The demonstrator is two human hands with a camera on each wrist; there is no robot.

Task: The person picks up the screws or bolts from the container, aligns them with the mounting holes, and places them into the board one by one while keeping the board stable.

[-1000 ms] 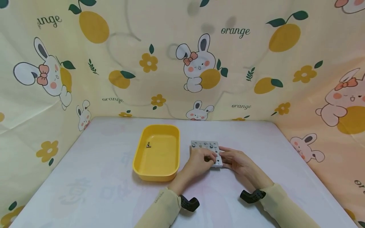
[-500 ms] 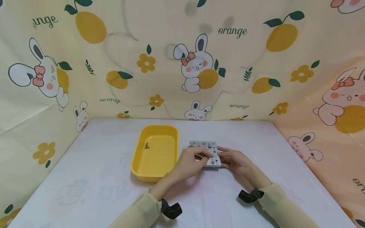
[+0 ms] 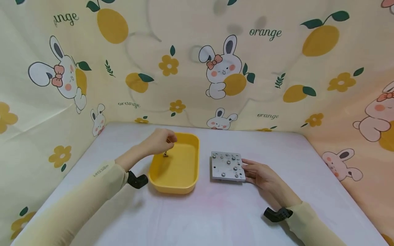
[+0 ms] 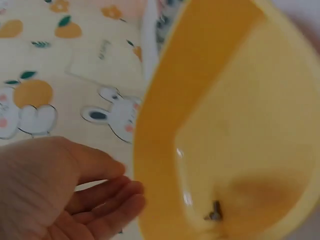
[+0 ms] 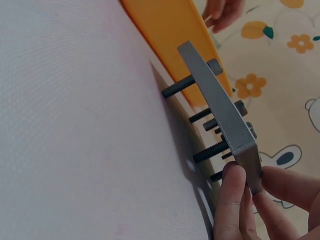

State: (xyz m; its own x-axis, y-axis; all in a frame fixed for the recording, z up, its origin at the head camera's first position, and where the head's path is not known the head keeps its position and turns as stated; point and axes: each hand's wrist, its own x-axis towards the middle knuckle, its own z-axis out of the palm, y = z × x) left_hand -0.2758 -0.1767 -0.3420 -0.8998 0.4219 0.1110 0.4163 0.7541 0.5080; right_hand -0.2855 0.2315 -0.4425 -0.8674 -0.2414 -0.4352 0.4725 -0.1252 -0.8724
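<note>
My left hand [image 3: 158, 141] hovers over the far left side of a yellow tray [image 3: 173, 189]. Its thumb and fingers are loosely bent with a gap between them, and nothing shows in it. Below it, a few small screws [image 4: 216, 212] lie together on the tray floor. My right hand [image 3: 260, 175] pinches the right edge of a square metal plate [image 3: 221, 167] between thumb and fingers. Several socket-head screws stand in the plate's holes; other holes are bare. In the right wrist view, threaded shanks [image 5: 210, 151] of differing thickness stick out beneath the plate, which is raised off the table.
A white-covered table [image 3: 209, 212] carries the tray and the plate, with the tray to the left. Behind and at both sides hangs a cloth [image 3: 184, 85] printed with rabbits and oranges. Each wrist wears a black camera mount [image 3: 136, 180].
My left hand has left the plate and moved left to above the tray, uncovering the plate's screws. The right hand keeps its hold on the plate's edge.
</note>
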